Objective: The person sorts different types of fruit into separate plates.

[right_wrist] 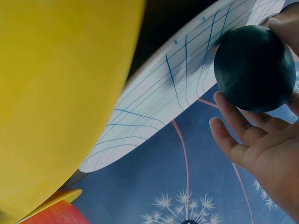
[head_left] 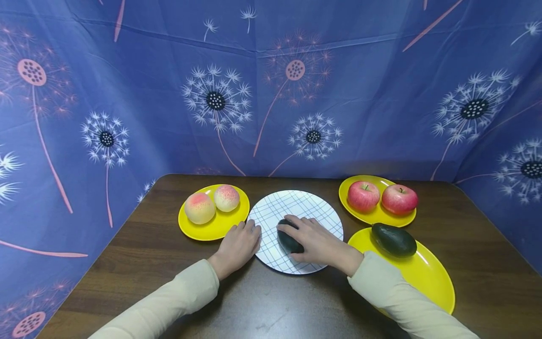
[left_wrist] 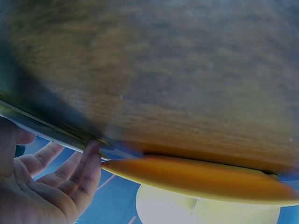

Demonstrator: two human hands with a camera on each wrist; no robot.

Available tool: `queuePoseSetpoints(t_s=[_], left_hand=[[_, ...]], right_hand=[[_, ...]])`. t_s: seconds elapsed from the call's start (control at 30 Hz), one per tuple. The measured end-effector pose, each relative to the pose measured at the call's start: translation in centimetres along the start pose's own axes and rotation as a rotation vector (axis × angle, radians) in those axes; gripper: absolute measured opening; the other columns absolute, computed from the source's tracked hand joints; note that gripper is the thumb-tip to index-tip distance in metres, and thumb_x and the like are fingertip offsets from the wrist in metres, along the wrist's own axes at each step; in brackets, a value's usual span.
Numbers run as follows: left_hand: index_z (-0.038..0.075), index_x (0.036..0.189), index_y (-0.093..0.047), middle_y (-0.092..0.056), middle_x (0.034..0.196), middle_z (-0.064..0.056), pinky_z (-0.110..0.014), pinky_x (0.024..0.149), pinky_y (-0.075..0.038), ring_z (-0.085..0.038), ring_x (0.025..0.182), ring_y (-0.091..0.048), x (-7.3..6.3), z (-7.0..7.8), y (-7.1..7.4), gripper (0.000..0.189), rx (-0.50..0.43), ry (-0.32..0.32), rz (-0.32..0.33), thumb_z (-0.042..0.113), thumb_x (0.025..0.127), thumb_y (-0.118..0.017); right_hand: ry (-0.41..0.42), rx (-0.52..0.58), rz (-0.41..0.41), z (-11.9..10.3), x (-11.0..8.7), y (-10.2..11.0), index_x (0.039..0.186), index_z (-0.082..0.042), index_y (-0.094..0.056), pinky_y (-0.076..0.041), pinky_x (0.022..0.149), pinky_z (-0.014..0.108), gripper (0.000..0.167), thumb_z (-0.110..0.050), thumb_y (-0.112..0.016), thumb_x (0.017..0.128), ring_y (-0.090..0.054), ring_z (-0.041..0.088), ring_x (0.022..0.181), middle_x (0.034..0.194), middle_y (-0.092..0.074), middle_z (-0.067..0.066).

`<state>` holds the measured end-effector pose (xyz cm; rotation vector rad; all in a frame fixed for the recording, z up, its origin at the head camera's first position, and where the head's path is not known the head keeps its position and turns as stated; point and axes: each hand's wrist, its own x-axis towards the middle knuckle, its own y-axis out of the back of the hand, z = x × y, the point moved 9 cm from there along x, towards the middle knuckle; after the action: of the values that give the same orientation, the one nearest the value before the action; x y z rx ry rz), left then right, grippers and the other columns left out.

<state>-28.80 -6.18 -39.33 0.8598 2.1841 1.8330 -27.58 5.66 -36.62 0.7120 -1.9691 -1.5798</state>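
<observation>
My right hand point(head_left: 317, 242) holds a dark green avocado point(head_left: 288, 240) over the middle of a white plate with blue crossing lines point(head_left: 271, 207). Thumb and fingers wrap its sides; in the right wrist view the avocado point(right_wrist: 254, 70) appears between thumb and fingers. My left hand point(head_left: 239, 247) rests at the plate's left rim, with loosely bent fingers point(left_wrist: 86, 179) at the edge and nothing gripped. A second avocado point(head_left: 394, 240) lies on the large yellow plate point(head_left: 432, 282) at the right, near my right forearm.
Two peaches point(head_left: 200, 208) sit on a yellow plate point(head_left: 211, 231) just left of the white one. At the back right, two red apples point(head_left: 363, 196) are on another yellow plate point(head_left: 372, 179). A blue dandelion-print cloth point(head_left: 262, 117) hangs behind the brown wooden table point(head_left: 139, 254).
</observation>
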Motion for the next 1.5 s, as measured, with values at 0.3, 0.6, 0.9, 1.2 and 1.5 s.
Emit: queuePoseSetpoints(t_s=[0.3,0.6,0.9,1.2,1.5], left_hand=[[0.012,0.103,-0.06,-0.06,0.092,-0.005,-0.025,0.063,-0.048,-0.017,0.07,-0.052,0.0,0.0,-0.1,0.026,-0.005,0.001,-0.005,0.032,0.087,-0.058],[0.012,0.102,-0.059,-0.06,0.092,-0.005,-0.024,0.063,-0.047,-0.016,0.07,-0.052,-0.1,0.0,-0.1,0.026,0.002,-0.001,-0.01,0.033,0.086,-0.058],[0.012,0.102,-0.059,-0.059,0.091,-0.005,-0.025,0.062,-0.048,-0.017,0.069,-0.051,-0.2,0.0,-0.1,0.025,0.004,-0.003,0.006,0.032,0.087,-0.057],[0.012,0.099,-0.06,-0.059,0.088,-0.004,-0.024,0.06,-0.046,-0.016,0.068,-0.051,-0.3,0.0,0.1,0.023,0.008,-0.008,0.028,0.031,0.087,-0.056],[0.011,0.096,-0.06,-0.058,0.085,-0.004,-0.024,0.057,-0.044,-0.016,0.065,-0.049,-0.3,0.1,0.3,0.021,0.015,-0.012,0.051,0.03,0.087,-0.057]], right_hand=[[0.021,0.014,0.002,-0.2,0.2,0.0,0.133,-0.022,-0.044,-0.037,0.099,0.051,0.07,-0.035,-0.075,0.072,-0.048,0.028,0.117,0.141,-0.039,0.01],[0.046,-0.003,0.019,-0.4,0.2,0.0,0.133,-0.021,-0.045,-0.039,0.097,0.049,0.07,-0.034,-0.075,0.071,-0.049,0.028,0.113,0.14,-0.04,0.011],[0.033,-0.001,0.02,-0.3,-0.1,0.2,0.132,-0.022,-0.045,-0.038,0.098,0.051,0.07,-0.034,-0.076,0.071,-0.049,0.028,0.114,0.14,-0.04,0.008],[0.032,-0.016,0.038,0.3,-0.8,0.8,0.132,-0.022,-0.045,-0.037,0.098,0.052,0.069,-0.032,-0.075,0.071,-0.048,0.029,0.115,0.139,-0.041,0.009],[0.013,-0.014,0.044,1.4,-2.1,1.7,0.131,-0.02,-0.047,-0.037,0.098,0.053,0.069,-0.031,-0.076,0.07,-0.047,0.032,0.117,0.139,-0.041,0.011]])
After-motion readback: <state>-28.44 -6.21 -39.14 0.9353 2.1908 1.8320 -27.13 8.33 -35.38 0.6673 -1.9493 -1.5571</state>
